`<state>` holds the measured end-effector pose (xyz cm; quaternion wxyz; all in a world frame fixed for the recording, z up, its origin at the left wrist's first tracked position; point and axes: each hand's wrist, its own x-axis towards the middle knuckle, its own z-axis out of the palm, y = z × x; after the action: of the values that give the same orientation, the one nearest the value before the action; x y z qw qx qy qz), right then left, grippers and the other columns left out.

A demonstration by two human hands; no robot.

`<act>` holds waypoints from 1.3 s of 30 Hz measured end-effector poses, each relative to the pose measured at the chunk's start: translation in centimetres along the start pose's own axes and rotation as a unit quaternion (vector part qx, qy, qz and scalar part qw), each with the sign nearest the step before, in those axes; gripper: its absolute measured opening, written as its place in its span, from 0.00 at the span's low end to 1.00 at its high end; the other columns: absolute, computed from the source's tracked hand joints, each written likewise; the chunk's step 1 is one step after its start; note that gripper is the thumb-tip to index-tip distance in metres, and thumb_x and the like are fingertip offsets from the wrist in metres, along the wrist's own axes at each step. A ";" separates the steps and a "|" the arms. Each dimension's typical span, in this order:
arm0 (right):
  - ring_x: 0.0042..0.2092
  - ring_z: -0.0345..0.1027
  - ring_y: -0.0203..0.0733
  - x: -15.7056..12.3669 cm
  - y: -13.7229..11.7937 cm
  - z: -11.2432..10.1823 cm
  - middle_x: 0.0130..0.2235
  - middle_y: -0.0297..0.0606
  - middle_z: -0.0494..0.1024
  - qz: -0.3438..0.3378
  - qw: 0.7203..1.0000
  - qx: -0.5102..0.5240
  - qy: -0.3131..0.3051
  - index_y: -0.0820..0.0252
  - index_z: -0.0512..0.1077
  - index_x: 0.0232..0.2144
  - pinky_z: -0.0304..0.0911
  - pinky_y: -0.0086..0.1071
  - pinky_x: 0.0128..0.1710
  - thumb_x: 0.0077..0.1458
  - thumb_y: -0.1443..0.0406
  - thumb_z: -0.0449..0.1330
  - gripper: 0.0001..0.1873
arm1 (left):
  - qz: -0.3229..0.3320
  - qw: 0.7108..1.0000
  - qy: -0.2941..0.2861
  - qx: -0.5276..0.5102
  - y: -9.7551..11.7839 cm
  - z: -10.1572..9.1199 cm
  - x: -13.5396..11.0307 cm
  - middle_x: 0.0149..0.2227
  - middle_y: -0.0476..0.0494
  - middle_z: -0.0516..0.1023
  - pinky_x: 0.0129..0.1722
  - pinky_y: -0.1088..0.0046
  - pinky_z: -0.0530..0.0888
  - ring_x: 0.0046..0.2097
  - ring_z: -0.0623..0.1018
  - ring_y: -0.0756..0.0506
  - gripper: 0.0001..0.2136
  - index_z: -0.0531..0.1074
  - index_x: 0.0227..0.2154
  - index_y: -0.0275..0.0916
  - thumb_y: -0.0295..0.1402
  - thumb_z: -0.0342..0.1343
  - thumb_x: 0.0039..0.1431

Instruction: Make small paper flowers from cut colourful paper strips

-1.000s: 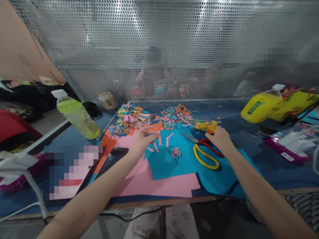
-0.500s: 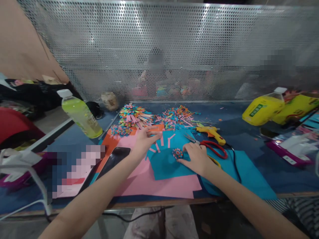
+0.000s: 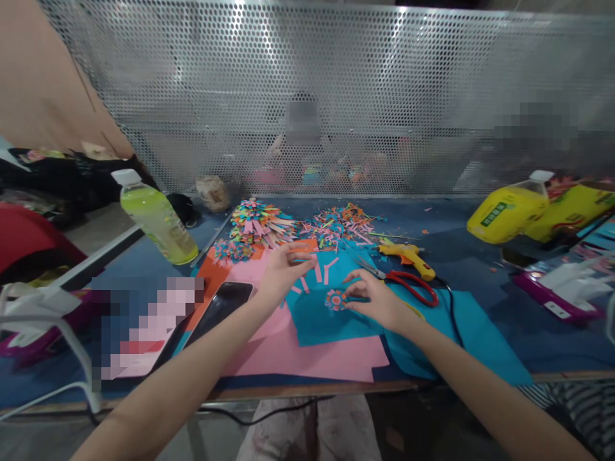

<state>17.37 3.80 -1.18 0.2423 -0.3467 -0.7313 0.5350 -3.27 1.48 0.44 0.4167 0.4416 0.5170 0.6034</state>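
Observation:
My left hand [image 3: 287, 270] reaches over the blue paper sheet [image 3: 312, 326], thumb and fingers together at the top of a pink paper strip [image 3: 318, 273]. Several other short pink strips, including one slanting strip [image 3: 331, 264], lie fanned out around it. A small round paper flower [image 3: 336, 299], with an orange-pink centre and looped pink and blue petals, is at the fingertips of my right hand [image 3: 372, 298]. The thumb and fingers close on its right edge; the exact contact is small and hard to see.
Red-handled scissors [image 3: 412, 286] and a yellow glue gun [image 3: 408, 258] lie right of the hands. Behind are a fringed paper pile [image 3: 259, 224] and loose scraps [image 3: 343, 224]. A phone [image 3: 223, 310] and a green drink bottle [image 3: 156, 218] stand left. A perforated metal screen [image 3: 240, 96] closes the back.
The paper flower has shifted slightly left with my right fingertips and turned its face more towards me. My left fingertips and the pink strip beneath them have moved a little right.

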 end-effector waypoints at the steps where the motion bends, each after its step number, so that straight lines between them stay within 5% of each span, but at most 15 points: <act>1: 0.35 0.68 0.38 0.1 0.0 -0.1 0.30 0.33 0.71 0.006 1.000 0.011 0.008 0.58 0.60 0.38 0.63 0.34 0.37 0.40 0.66 0.62 0.21 | 0.002 1.000 -0.004 -0.001 0.0 0.0 0.0 0.29 0.45 0.76 0.24 0.77 0.69 0.28 0.75 0.50 0.20 0.66 0.36 0.36 0.32 0.63 0.36; 6: 0.33 0.66 0.36 0.5 -0.3 -0.1 0.33 0.36 0.71 0.026 0.993 0.095 0.067 0.61 0.65 0.35 0.62 0.31 0.31 0.39 0.66 0.63 0.17 | 0.010 1.000 0.007 -0.011 0.5 0.2 -0.4 0.27 0.47 0.75 0.24 0.76 0.70 0.29 0.75 0.49 0.19 0.64 0.35 0.37 0.31 0.62 0.37; 13: 0.32 0.67 0.35 0.3 -1.2 1.2 0.28 0.32 0.70 0.052 0.956 0.284 0.047 0.61 0.66 0.27 0.64 0.31 0.33 0.35 0.67 0.65 0.13 | 0.032 0.998 0.020 -0.040 0.3 0.4 -0.5 0.27 0.49 0.73 0.26 0.74 0.73 0.29 0.74 0.50 0.19 0.65 0.36 0.37 0.30 0.62 0.38; 21: 0.27 0.68 0.35 0.8 -1.7 2.0 0.25 0.29 0.69 0.035 0.981 0.178 0.063 0.60 0.61 0.23 0.64 0.32 0.31 0.37 0.64 0.64 0.14 | 0.038 0.998 -0.002 -0.041 0.2 0.6 -0.9 0.28 0.49 0.73 0.27 0.72 0.74 0.27 0.75 0.50 0.17 0.65 0.35 0.37 0.31 0.61 0.40; 39: 0.29 0.69 0.38 0.7 -1.6 2.8 0.27 0.29 0.70 0.015 0.988 0.147 0.039 0.58 0.61 0.25 0.67 0.36 0.33 0.37 0.63 0.64 0.14 | -0.006 0.999 -0.031 -0.022 0.8 1.0 -1.5 0.28 0.47 0.73 0.25 0.74 0.74 0.26 0.75 0.50 0.16 0.64 0.34 0.37 0.31 0.61 0.40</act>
<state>14.55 2.33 -0.56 0.3106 -0.3393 -0.6295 0.6262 -1.95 0.22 1.17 0.4459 0.4478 0.4928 0.5982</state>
